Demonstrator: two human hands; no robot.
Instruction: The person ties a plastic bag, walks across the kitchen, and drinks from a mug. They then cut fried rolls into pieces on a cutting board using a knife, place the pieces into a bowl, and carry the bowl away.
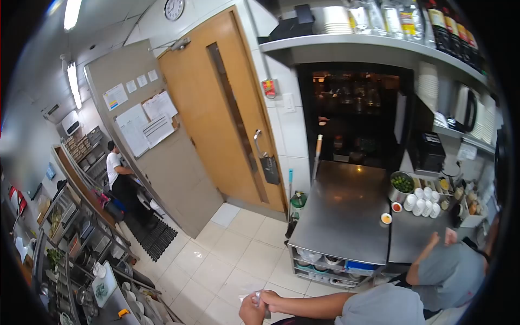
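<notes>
Seen from the wearer's head in one wide, bowed, dark-rimmed view: looking forward and down, facing the wooden door [214, 114] from well back, reaching far to its left and right.

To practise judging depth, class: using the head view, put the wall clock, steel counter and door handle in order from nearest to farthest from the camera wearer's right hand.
From the right hand:
1. Steel counter: ahead and to the right.
2. Door handle: farther ahead, on the wooden door.
3. Wall clock: farthest, high up toward the left.
</notes>
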